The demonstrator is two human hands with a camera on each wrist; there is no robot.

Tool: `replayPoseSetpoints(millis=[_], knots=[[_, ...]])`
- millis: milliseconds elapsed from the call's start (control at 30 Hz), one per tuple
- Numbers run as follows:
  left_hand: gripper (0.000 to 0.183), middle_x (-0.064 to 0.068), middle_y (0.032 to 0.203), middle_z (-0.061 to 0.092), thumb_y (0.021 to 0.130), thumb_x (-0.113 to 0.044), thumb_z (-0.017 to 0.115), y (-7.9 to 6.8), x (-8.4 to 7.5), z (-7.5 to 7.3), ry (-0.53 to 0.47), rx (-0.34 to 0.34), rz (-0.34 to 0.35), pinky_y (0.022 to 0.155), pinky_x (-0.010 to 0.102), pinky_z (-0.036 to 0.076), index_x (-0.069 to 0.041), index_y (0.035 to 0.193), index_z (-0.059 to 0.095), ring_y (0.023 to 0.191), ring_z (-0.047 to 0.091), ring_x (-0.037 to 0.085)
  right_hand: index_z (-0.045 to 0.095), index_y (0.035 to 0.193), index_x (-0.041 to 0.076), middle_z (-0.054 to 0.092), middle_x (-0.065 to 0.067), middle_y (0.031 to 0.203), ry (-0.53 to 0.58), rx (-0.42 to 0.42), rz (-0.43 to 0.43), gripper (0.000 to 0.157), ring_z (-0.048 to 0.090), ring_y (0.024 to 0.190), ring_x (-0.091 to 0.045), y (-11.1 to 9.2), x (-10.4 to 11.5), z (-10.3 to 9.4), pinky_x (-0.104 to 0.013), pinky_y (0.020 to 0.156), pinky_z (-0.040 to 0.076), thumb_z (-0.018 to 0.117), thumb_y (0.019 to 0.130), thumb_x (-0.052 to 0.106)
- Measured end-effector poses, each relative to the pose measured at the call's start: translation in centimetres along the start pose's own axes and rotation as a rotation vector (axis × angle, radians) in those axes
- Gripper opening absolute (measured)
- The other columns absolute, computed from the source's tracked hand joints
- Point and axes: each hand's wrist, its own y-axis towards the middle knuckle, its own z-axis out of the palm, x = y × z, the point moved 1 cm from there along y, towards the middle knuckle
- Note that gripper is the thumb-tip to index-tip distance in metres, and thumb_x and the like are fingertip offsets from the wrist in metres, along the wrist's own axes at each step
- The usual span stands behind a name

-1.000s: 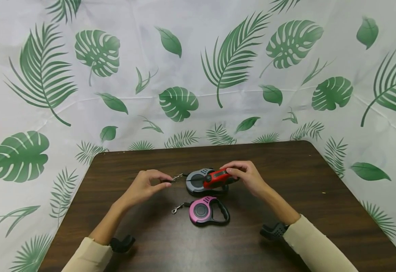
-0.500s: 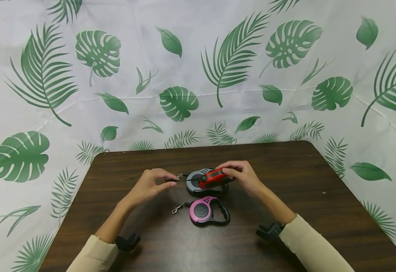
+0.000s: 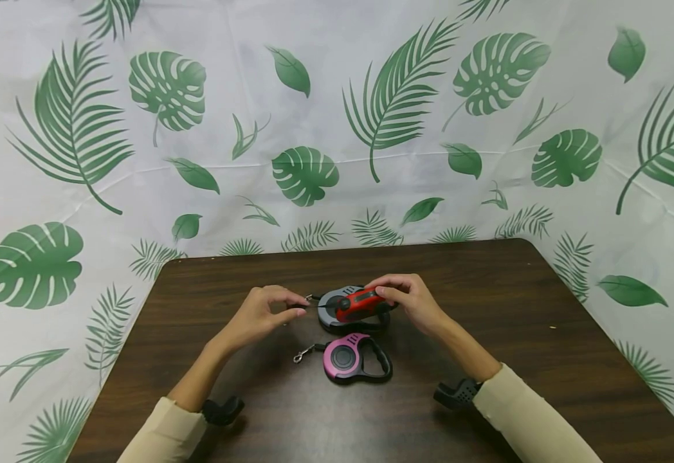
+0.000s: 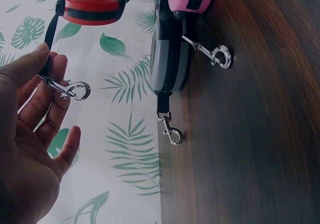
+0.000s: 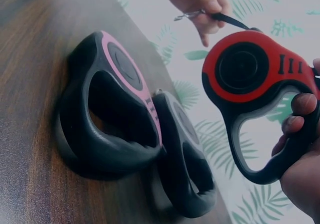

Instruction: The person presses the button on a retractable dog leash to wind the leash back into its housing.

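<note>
My right hand [image 3: 409, 299] grips the black handle of a red retractable dog leash [image 3: 357, 305], held up above the table. In the right wrist view its round red case [image 5: 240, 66] shows with fingers through the handle loop. My left hand [image 3: 264, 315] pinches the short black strap [image 4: 51, 36] of that leash between thumb and fingers, just by its metal snap hook [image 4: 75, 90]. The strap runs taut between the two hands. Below the red leash lies a grey retractable leash [image 3: 329, 313], partly hidden by it. Nearer to me lies a pink retractable leash [image 3: 343, 359].
All of this is over a dark brown wooden table [image 3: 458, 411]. The pink leash's snap hook [image 3: 302, 355] and the grey leash's hook [image 4: 172, 134] point left. A white cloth with green leaves [image 3: 314, 116] hangs behind the table.
Both hands have shifted slightly: the left one to the right, and the right one a little left with the red leash. The grey and pink leashes have stayed put.
</note>
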Motion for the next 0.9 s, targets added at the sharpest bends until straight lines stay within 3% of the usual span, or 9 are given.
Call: replayPoseSetpoints(millis=[333, 533, 700, 900], knots=[[0.017, 0.003, 0.098, 0.079, 0.096, -0.010, 0.080, 0.6, -0.4, 0.4, -0.029, 0.004, 0.022, 0.086, 0.051, 0.056, -0.011, 0.112, 0.082, 0.087, 0.064, 0.012, 0.075, 0.121, -0.005, 0.077, 0.001, 0.112, -0.002, 0.018, -0.008, 0.028, 0.058, 0.094, -0.024, 0.1, 0.0, 0.2, -0.029, 0.074, 0.046, 0.062, 0.104, 0.013], [0.017, 0.008, 0.098, 0.079, 0.095, -0.010, 0.080, 0.8, -0.3, 0.9, -0.045, 0.003, 0.021, 0.078, 0.042, 0.055, -0.009, 0.112, 0.082, 0.085, 0.063, 0.012, 0.074, 0.120, -0.006, 0.077, 0.002, 0.109, -0.002, 0.024, -0.026, 0.026, 0.057, 0.089, -0.021, 0.2, -0.3, 0.3, -0.028, 0.074, 0.046, 0.062, 0.104, 0.011], [0.017, 0.001, 0.096, 0.079, 0.095, -0.012, 0.081, 1.0, -0.5, 1.3, -0.048, 0.003, 0.003, 0.074, 0.033, 0.054, -0.010, 0.112, 0.083, 0.085, 0.064, 0.012, 0.075, 0.119, -0.005, 0.076, 0.003, 0.108, -0.007, 0.020, -0.032, 0.025, 0.056, 0.088, -0.019, 0.2, -0.2, 0.6, -0.028, 0.073, 0.045, 0.063, 0.103, 0.011], [0.016, -0.004, 0.095, 0.078, 0.095, -0.012, 0.081, 1.5, -0.7, 1.6, -0.056, 0.009, -0.012, 0.078, 0.048, 0.057, -0.011, 0.110, 0.084, 0.089, 0.066, 0.013, 0.075, 0.119, -0.006, 0.077, 0.003, 0.109, -0.001, 0.013, -0.015, 0.026, 0.057, 0.089, -0.018, 0.3, 0.0, 0.8, -0.027, 0.073, 0.045, 0.064, 0.103, 0.012]])
